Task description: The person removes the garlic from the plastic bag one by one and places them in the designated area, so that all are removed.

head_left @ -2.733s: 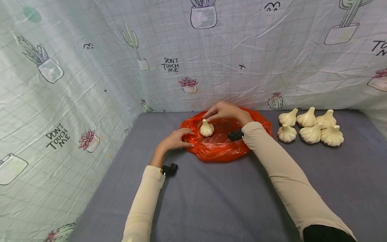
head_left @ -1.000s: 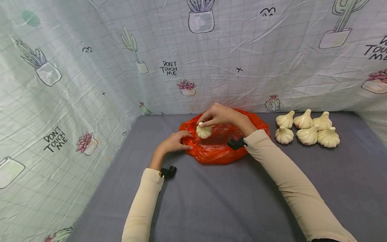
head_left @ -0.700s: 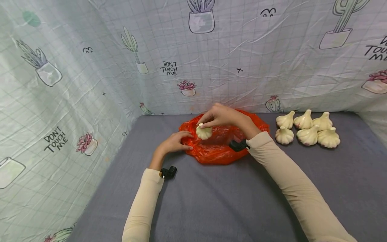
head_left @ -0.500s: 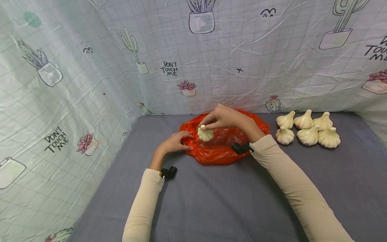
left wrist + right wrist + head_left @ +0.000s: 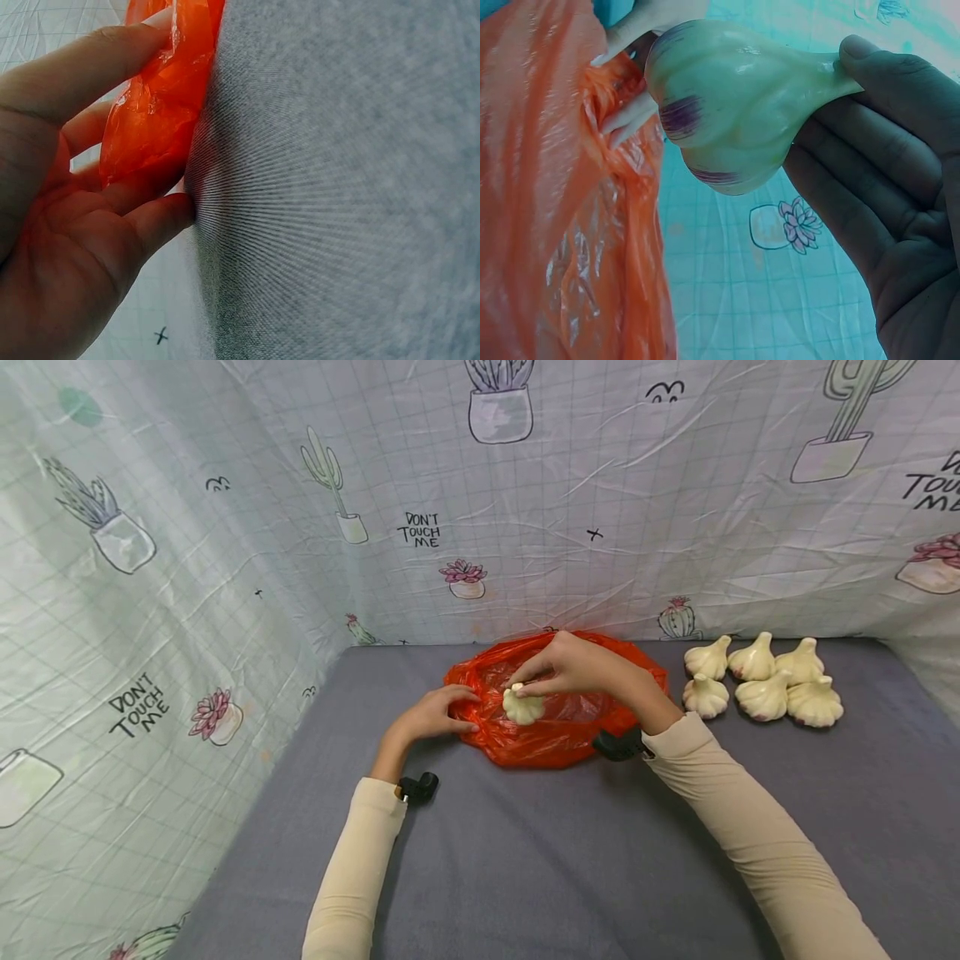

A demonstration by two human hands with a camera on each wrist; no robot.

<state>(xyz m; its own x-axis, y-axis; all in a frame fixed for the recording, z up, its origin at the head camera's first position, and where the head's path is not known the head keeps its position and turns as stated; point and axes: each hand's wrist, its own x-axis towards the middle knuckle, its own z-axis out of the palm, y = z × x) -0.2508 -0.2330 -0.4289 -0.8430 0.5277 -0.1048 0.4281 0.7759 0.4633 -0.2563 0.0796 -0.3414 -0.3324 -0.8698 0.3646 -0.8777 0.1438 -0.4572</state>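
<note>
A garlic bulb (image 5: pixel 525 708) hangs by its stem from my right hand (image 5: pixel 573 664), pinched between thumb and fingers over the bag. The right wrist view shows the bulb (image 5: pixel 720 105) close up, glossy and cream with purple streaks. Below it the red plastic bag (image 5: pixel 525 752) lies spread on the table, its mouth facing up. My left hand (image 5: pixel 431 714) holds the bag's left edge. In the left wrist view, the thumb lies on the near side of the red plastic (image 5: pixel 154 112) and the fingers reach behind it.
To the right of the bag, several more garlic bulbs (image 5: pixel 761 697) stand in two rows near the back of the grey cloth-covered table (image 5: pixel 510 860). A printed curtain (image 5: pixel 585 577) rises right behind the bag, and another side closes off the left.
My right hand has taken the garlic bulb by its stem and lifted it off the bag, then moved it slightly right and nearer. The left hand stays at the bag's edge.
</note>
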